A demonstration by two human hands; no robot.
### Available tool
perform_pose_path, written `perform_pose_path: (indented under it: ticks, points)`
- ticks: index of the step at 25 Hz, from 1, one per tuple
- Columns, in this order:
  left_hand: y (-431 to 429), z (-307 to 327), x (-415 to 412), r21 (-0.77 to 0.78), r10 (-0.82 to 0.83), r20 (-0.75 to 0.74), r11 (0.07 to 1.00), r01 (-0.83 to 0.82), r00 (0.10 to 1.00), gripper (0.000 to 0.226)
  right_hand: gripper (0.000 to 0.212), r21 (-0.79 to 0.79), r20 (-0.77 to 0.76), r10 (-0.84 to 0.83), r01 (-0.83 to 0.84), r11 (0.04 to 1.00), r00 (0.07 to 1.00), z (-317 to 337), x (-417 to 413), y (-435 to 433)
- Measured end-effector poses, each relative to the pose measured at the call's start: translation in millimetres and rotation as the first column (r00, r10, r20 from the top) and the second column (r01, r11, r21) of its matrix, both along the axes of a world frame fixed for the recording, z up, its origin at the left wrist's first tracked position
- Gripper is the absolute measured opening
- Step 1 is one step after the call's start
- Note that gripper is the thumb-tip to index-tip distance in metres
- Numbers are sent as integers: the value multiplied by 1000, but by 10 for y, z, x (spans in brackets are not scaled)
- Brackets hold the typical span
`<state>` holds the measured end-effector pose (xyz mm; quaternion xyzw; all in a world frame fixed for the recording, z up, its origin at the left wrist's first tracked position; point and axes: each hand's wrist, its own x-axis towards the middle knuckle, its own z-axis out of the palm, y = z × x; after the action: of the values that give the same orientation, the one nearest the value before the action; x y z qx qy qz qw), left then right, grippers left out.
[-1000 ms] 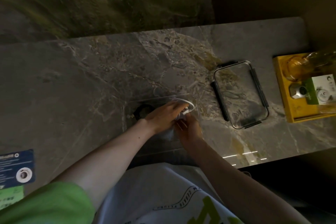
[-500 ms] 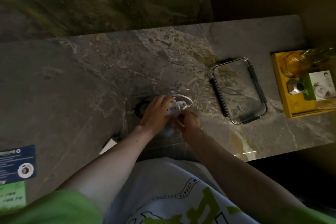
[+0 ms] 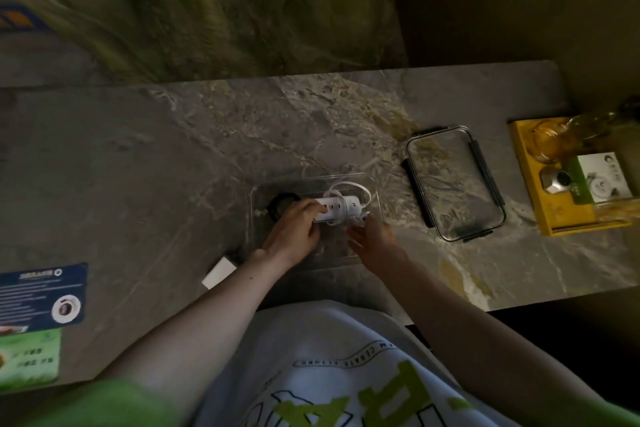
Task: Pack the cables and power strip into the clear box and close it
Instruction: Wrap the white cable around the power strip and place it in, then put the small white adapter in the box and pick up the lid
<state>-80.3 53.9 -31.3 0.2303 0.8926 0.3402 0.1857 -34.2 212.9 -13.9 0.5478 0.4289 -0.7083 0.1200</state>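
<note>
The clear box (image 3: 375, 188) stands open near the counter's front edge. Inside it lies the white power strip (image 3: 341, 206) with its white cord (image 3: 349, 185) looped above it. A coiled black cable (image 3: 282, 203) rests in the box's left end. My left hand (image 3: 294, 229) holds the left end of the power strip. My right hand (image 3: 372, 236) reaches in at the strip's right end, fingers by the cord's plug; its grip is unclear. The box's clear lid (image 3: 453, 184) with black latches lies flat on the counter to the right.
A yellow tray (image 3: 530, 198) with a glass bottle and a small white-and-green carton sits at the far right. A small white block (image 3: 219, 272) lies left of my left forearm. Printed leaflets (image 3: 41, 298) lie at the front left of the marble counter (image 3: 138, 166).
My left hand has slid leftward off the power strip's top, uncovering the strip and its sockets. My right hand stays at the strip's right end. The camera has shifted slightly.
</note>
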Motion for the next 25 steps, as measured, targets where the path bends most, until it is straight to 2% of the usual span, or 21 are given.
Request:
perform_pose_path:
  ticks: [4,8,11,13,16,18,20,22,25]
  points:
    - [-283,144,103,114,146,-78,984,-137,986,33,23,56,-19,32,-31,998,999,27,108,18]
    - [-661,257,253,209,452,-153,884,-419,879,26,23,198,-88,171,-151,968,981,116,221,60]
    - [-986,155,383,113,580,-41,812,-573,814,34,4,352,-82,239,-196,915,968,138,300,113]
    - [-1180,16,478,-27,576,39,817,-576,816,50,22,511,-11,345,-291,809,939,125,354,180]
    - [-1365,-135,686,-227,559,105,819,-527,823,73,33,715,172,497,-455,531,850,157,466,284]
    - [-1397,-176,837,-312,555,121,808,-499,823,75,43,748,268,541,-526,405,797,105,550,343]
    - [-1408,-228,924,-342,541,110,808,-480,834,70,49,709,346,591,-616,345,729,39,632,356]
    - [-1426,-295,932,-346,534,109,811,-471,839,69,46,654,365,630,-670,351,686,-24,678,358]
    - [-1417,-333,933,-352,574,127,789,-504,809,67,36,595,233,600,-600,535,765,-38,685,329]
